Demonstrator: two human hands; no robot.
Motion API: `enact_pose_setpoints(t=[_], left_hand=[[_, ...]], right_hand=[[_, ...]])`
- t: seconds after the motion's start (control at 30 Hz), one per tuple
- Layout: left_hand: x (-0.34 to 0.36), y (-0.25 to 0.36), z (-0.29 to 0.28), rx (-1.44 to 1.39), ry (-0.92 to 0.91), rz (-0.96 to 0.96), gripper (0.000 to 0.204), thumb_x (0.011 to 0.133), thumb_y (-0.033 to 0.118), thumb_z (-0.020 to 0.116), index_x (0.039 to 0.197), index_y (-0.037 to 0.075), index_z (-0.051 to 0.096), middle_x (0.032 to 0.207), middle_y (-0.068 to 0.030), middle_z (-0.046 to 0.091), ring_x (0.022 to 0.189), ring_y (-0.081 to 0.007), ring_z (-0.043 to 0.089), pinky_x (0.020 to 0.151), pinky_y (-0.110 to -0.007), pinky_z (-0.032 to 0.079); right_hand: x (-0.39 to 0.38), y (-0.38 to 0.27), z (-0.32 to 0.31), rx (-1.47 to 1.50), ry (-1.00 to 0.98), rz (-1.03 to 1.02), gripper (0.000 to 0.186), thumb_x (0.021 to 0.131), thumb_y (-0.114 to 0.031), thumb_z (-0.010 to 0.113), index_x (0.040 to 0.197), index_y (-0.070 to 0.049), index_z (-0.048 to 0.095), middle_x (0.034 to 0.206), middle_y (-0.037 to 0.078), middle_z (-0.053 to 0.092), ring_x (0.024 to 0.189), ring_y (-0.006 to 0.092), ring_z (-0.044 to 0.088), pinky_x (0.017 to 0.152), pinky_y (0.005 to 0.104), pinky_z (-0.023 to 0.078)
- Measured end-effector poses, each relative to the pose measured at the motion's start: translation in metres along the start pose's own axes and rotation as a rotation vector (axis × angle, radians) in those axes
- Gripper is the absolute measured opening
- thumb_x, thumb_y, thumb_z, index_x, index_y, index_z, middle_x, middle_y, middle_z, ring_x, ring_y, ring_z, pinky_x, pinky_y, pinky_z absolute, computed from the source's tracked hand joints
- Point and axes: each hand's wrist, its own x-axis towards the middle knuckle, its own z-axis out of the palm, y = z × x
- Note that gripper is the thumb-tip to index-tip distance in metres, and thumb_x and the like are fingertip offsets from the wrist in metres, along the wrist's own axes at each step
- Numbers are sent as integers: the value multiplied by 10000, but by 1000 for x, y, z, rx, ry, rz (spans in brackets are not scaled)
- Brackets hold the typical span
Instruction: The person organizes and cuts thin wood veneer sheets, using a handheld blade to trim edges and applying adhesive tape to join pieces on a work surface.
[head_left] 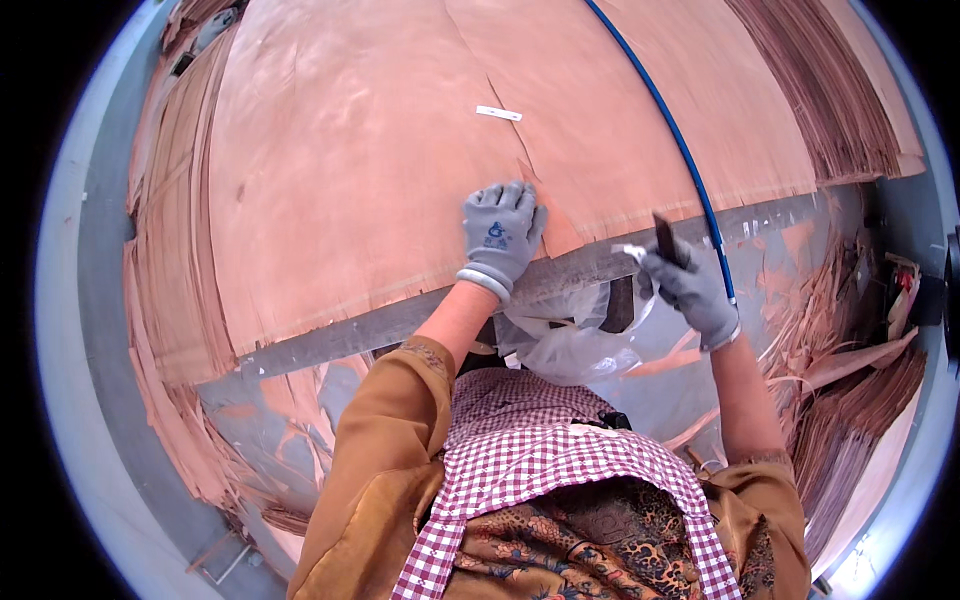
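My left hand (500,230), in a grey glove, rests on a large pinkish wood veneer sheet (330,160) with fingers bent against it, beside a split and a loose triangular flap (552,225). My right hand (693,295), gloved alike, grips an upright dark flat tool (665,236), probably a blade, near the table's front edge; a thin white strip (632,251) sticks out by its fingers. A short white strip (499,113) lies across the crack above my left hand. A crumpled translucent plastic bag (570,345) hangs below the edge.
A blue hose (680,140) runs across the sheets and down past my right hand. Veneer stacks stand at left (175,220), upper right (820,80) and lower right (850,440). Torn veneer scraps (780,300) lie below the grey table edge (400,320).
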Motion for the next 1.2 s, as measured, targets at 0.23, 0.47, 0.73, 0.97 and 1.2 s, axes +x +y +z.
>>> enact_pose_setpoints(t=[0.23,0.47,0.73,0.97,1.2], left_hand=[[-4,-1,0,35,-30,-6,288,787,276,608,1001,85,638,995,-59,598,893,-242,565,795,-415,405],[0,4,0,56,11,0,296,803,280,593,1010,69,614,1119,-139,549,1048,-307,516,945,-454,364],[-3,-4,16,5,-84,29,379,830,249,556,1098,-17,526,1267,-215,490,1219,-350,429,1049,-457,289],[4,-1,12,-4,-98,57,475,814,256,554,1195,-21,491,1244,-209,505,1192,-352,451,1035,-454,304],[24,-5,-1,-7,-270,45,501,746,266,560,1200,56,530,1092,-121,566,1055,-300,522,922,-410,394]], right_hand=[[104,-65,38,-72,-272,-120,202,838,-177,578,988,-42,591,729,-8,555,575,40,469,493,189,353],[180,-37,40,-359,-307,16,132,829,-105,552,951,-70,588,712,-12,545,603,68,506,502,218,373],[190,-31,38,-344,-318,-13,81,818,-82,545,896,-80,567,692,-21,513,588,72,497,506,223,373],[198,-25,37,-377,-265,-39,103,765,-41,551,865,-39,574,707,43,559,593,128,550,542,268,450],[167,-39,35,-561,-128,21,112,834,-118,601,831,-13,562,656,72,595,541,136,559,494,277,450]])
